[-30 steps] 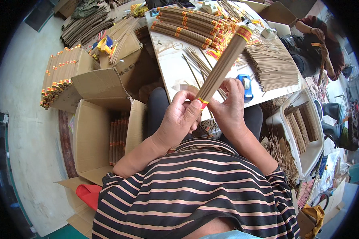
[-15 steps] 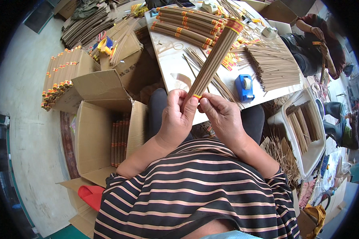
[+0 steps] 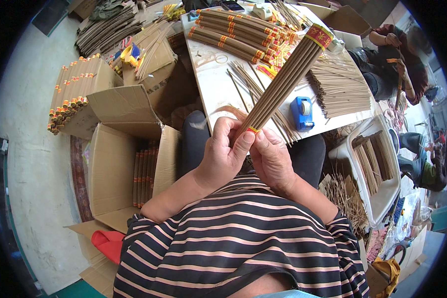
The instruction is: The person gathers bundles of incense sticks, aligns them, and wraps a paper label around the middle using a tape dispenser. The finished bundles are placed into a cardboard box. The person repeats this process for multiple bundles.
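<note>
A bundle of brown incense sticks (image 3: 285, 82) slants up and to the right in front of me, with a wide red and yellow paper band round its far end and a narrow one near its base. My left hand (image 3: 224, 149) is closed round the lower end, thumb along the near side. Against the narrow band, my right hand (image 3: 274, 158) presses its thumb, with its fingers curled behind the bundle and partly hidden. Beyond the hands, loose incense sticks (image 3: 270, 111) lie on the white table (image 3: 211, 89), beside a blue tape dispenser (image 3: 303, 113).
Finished bundles (image 3: 228, 42) are stacked at the table's back, a pile of loose sticks (image 3: 340, 87) on its right. An open cardboard box (image 3: 114, 174) holding bundles stands at left. More bundles (image 3: 74, 92) sit farther left. A white tub (image 3: 382, 198) with sticks and a co-worker (image 3: 407, 59) are at right.
The bundle has tipped farther to the right. My right hand has closed in on its base, the thumb now lying against the narrow band. My left hand keeps its hold.
</note>
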The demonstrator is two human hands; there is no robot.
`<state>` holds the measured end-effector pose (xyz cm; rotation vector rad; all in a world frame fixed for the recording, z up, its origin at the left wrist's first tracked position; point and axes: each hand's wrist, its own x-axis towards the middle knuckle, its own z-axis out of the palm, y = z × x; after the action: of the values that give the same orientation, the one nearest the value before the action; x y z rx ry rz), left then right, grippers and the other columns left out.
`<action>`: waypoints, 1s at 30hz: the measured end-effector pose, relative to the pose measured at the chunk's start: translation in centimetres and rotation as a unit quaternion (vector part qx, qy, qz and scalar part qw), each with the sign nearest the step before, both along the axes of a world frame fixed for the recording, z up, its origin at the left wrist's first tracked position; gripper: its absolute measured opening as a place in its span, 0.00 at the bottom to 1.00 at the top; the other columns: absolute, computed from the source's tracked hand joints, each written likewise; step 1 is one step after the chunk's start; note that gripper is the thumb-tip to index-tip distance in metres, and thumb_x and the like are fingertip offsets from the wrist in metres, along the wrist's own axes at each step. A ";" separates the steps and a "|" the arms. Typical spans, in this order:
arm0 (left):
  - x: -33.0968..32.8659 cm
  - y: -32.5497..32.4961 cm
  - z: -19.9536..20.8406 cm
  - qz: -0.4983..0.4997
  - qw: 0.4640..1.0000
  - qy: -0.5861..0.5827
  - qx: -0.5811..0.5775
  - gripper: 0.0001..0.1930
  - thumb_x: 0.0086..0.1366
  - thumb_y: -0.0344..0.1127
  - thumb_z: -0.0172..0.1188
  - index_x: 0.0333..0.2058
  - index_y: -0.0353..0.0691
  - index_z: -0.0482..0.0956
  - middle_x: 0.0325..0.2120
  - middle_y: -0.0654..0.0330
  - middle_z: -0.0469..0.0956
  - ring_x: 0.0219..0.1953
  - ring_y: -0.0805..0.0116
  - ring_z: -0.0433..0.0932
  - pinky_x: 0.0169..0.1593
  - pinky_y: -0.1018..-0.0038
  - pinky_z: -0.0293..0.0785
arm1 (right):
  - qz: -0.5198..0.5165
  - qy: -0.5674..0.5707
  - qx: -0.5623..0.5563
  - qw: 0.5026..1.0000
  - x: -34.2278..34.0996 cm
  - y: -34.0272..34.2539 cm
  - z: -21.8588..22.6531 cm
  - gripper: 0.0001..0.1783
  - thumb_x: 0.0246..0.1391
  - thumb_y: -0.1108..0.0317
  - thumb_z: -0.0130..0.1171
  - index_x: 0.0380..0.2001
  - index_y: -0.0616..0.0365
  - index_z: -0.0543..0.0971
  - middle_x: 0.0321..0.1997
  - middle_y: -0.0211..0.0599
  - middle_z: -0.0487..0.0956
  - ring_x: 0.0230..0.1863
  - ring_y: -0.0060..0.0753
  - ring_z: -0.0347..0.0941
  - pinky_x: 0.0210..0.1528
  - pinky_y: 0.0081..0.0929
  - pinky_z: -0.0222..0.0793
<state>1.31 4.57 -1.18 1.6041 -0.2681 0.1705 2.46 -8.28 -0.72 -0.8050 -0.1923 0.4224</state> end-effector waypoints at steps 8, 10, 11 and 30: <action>-0.3 0.0 1.3 -0.110 0.976 0.083 -0.166 0.18 0.62 0.44 0.54 0.40 0.34 0.62 0.27 0.62 0.70 0.24 0.82 0.68 0.27 0.86 0.67 | 0.064 -0.013 0.060 0.996 0.5 -0.5 -0.4 0.39 0.51 0.54 0.58 0.62 0.58 0.55 0.42 0.29 0.71 0.34 0.19 0.64 0.35 0.17 0.62; -0.3 -0.2 1.4 -0.128 0.968 0.097 -0.193 0.19 0.62 0.44 0.54 0.40 0.34 0.62 0.26 0.63 0.69 0.23 0.82 0.67 0.26 0.87 0.66 | 0.077 -0.017 0.067 0.995 0.6 -0.8 -0.5 0.43 0.49 0.54 0.60 0.63 0.58 0.53 0.44 0.30 0.70 0.34 0.20 0.66 0.33 0.17 0.64; -0.4 -0.2 1.5 -0.138 0.963 0.104 -0.204 0.21 0.61 0.45 0.56 0.41 0.34 0.61 0.27 0.62 0.69 0.23 0.82 0.67 0.25 0.87 0.66 | 0.086 -0.016 0.070 0.994 0.6 -0.9 -0.6 0.44 0.48 0.54 0.61 0.63 0.58 0.52 0.45 0.31 0.70 0.34 0.21 0.67 0.32 0.17 0.66; 0.5 0.7 1.3 -0.003 0.997 -0.044 0.057 0.17 0.60 0.39 0.59 0.36 0.35 0.61 0.23 0.55 0.75 0.26 0.72 0.77 0.28 0.80 0.72 | -0.053 -0.094 -0.099 0.989 0.8 -2.4 -0.2 0.15 0.50 0.76 0.58 0.42 0.66 0.74 0.41 0.35 0.75 0.42 0.23 0.71 0.46 0.18 0.67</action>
<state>1.82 5.29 0.09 1.7117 -0.3560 0.2251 3.30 -10.73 -0.94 -1.0470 -0.2840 0.2675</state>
